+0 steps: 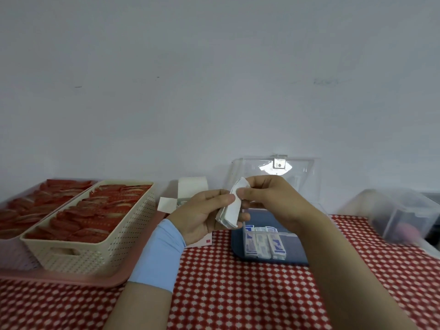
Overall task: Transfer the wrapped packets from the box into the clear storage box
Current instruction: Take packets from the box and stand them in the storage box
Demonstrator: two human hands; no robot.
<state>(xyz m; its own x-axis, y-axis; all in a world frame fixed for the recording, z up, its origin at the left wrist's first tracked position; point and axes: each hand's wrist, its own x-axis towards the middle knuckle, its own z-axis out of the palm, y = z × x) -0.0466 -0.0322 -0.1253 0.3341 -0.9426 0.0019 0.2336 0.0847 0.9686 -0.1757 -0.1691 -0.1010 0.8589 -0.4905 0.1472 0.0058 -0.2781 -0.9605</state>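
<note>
Mid-transfer: the left hand (204, 213) has its fingers curled round a stack of wrapped packets (232, 210), and the right hand (269, 196) pinches the stack's top edge. The clear storage box (238, 246) lies open just below the fingers (several packets already inside). The next move is probably to lower the stack in beside them.

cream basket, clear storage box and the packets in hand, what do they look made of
Cream basket: likely moulded plastic, matte; perforated walls, cut-out handle. Clear storage box: rigid transparent plastic, perhaps acrylic, glossy; glare on its see-through raised lid. Stack of wrapped packets: seemingly thin white paper, matte, creased edges.
</note>
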